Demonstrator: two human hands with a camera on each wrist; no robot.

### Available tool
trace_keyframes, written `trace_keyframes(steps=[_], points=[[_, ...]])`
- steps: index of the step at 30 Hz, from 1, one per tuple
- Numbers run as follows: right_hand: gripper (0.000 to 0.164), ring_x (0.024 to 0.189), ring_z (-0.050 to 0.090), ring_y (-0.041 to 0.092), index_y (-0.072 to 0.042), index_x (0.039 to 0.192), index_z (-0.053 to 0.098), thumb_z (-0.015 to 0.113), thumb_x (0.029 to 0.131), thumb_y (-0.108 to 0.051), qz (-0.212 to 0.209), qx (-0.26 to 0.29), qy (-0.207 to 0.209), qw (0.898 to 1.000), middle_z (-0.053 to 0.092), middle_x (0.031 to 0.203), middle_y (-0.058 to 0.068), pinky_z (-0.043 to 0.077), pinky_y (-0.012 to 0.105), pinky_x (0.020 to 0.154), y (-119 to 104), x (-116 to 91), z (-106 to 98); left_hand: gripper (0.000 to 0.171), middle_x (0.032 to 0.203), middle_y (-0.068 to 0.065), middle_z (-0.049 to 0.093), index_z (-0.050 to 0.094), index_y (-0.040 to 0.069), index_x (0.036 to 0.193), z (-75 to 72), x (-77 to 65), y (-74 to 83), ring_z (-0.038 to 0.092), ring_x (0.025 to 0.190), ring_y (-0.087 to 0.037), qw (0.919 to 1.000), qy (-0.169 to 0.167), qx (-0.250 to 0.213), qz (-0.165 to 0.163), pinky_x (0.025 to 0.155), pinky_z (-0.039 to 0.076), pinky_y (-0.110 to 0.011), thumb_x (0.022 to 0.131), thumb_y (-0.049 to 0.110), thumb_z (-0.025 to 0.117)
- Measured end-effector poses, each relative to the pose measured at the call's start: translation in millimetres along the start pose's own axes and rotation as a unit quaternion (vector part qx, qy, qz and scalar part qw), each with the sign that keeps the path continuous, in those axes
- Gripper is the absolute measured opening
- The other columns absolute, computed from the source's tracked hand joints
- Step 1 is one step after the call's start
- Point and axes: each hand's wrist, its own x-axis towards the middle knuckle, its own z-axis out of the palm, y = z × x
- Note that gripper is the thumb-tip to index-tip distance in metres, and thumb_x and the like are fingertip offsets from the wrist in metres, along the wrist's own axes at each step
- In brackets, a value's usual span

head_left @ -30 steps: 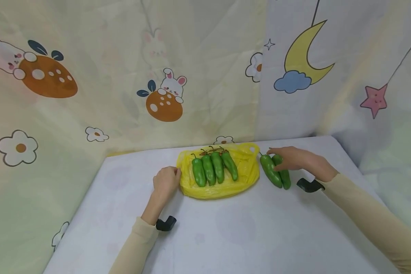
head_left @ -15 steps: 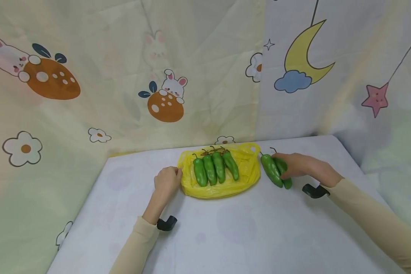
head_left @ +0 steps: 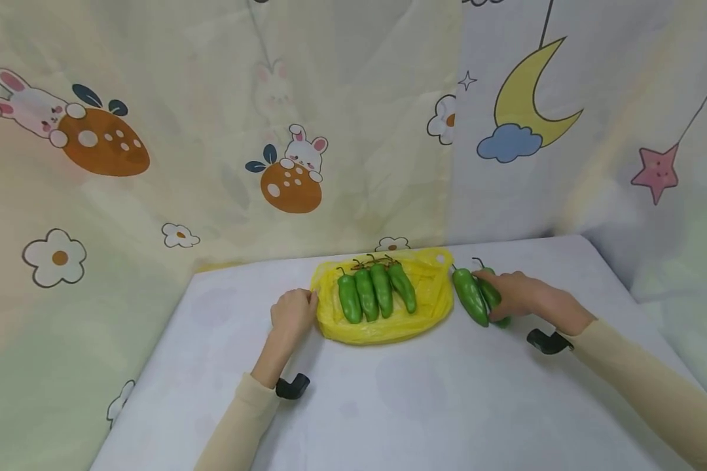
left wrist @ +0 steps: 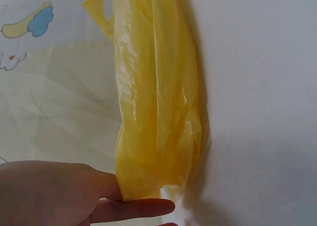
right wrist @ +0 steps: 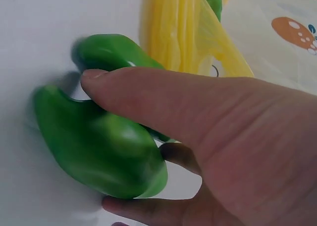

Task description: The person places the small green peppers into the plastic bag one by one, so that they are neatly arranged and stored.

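Note:
A yellow plastic bag [head_left: 353, 335] lies flat at the back of the white table, with several green peppers [head_left: 366, 294] side by side on it. At the bag's left edge my left hand [head_left: 293, 314] pinches the plastic between thumb and fingers; the left wrist view shows this grip on the bag's corner [left wrist: 148, 137]. Two more green peppers lie just right of the bag. My right hand [head_left: 521, 294] grips the outer green pepper [right wrist: 99, 141], thumb on one side and fingers on the other. The nearer-to-bag green pepper [head_left: 470, 297] rests beside the thumb, untouched by the fingers.
A patterned cloth [head_left: 212, 163] hangs behind the table, close to its back edge. The white tabletop [head_left: 389, 405] extends toward me. Dark wrist-worn cameras sit below each hand.
My right hand has moved slightly right and down from above the two loose peppers and closed around the outer one. The left hand stays at the bag's edge. The head view has shifted slightly.

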Motion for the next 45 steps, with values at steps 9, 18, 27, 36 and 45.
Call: trace_keyframes(steps=[9, 18, 27, 36, 45], points=[[0.096, 0.087, 0.049, 0.030, -0.006, 0.153, 0.032, 0.084, 0.077, -0.030, -0.001, -0.018, 0.003, 1.000, 0.060, 0.106, 0.020, 0.046, 0.037, 0.066, 6, -4, 9, 0.041, 0.063, -0.003, 0.056, 0.070, 0.010, 0.074, 5.4, -7.5, -1.5, 0.052, 0.060, -0.018, 0.9999, -0.007, -0.006, 0.005, 0.052, 0.038, -0.032, 0.103, 0.030, 0.051], [0.098, 0.086, 0.049, 0.029, -0.006, 0.154, 0.031, 0.085, 0.077, -0.034, -0.020, -0.011, 0.026, 0.999, 0.057, 0.098, 0.014, 0.046, 0.039, 0.068, 1, -2, -10, 0.043, 0.060, -0.003, 0.050, 0.059, 0.011, 0.063, -5.8, 1.4, 2.1, 0.049, 0.056, -0.019, 0.9997, 0.016, -0.002, 0.018, 0.049, 0.035, -0.030, 0.103, 0.027, 0.051], [0.098, 0.085, 0.049, 0.027, -0.007, 0.155, 0.028, 0.084, 0.079, -0.035, -0.036, -0.007, 0.033, 0.999, 0.058, 0.099, 0.014, 0.045, 0.035, 0.066, -3, -4, -23, 0.041, 0.062, -0.004, 0.054, 0.066, 0.010, 0.071, -5.7, 3.5, 6.6, 0.051, 0.058, -0.019, 0.9999, -0.002, -0.003, 0.010, 0.050, 0.036, -0.031, 0.103, 0.029, 0.050], [0.099, 0.087, 0.051, 0.027, -0.008, 0.155, 0.028, 0.084, 0.079, -0.036, -0.048, -0.020, 0.044, 0.998, 0.060, 0.107, 0.018, 0.048, 0.037, 0.068, -12, 0, -37, 0.038, 0.061, -0.004, 0.054, 0.069, 0.008, 0.075, -9.5, 2.1, 7.7, 0.051, 0.057, -0.019, 0.9999, -0.001, -0.007, 0.010, 0.050, 0.036, -0.031, 0.103, 0.028, 0.051], [0.096, 0.090, 0.052, 0.029, -0.008, 0.155, 0.029, 0.083, 0.081, -0.034, -0.051, -0.021, 0.055, 0.997, 0.061, 0.110, 0.019, 0.050, 0.039, 0.070, -27, -5, -49, 0.039, 0.061, -0.003, 0.053, 0.070, 0.008, 0.075, -5.8, 2.2, 6.6, 0.051, 0.058, -0.019, 0.9999, -0.008, -0.006, 0.000, 0.051, 0.036, -0.031, 0.103, 0.029, 0.051]])
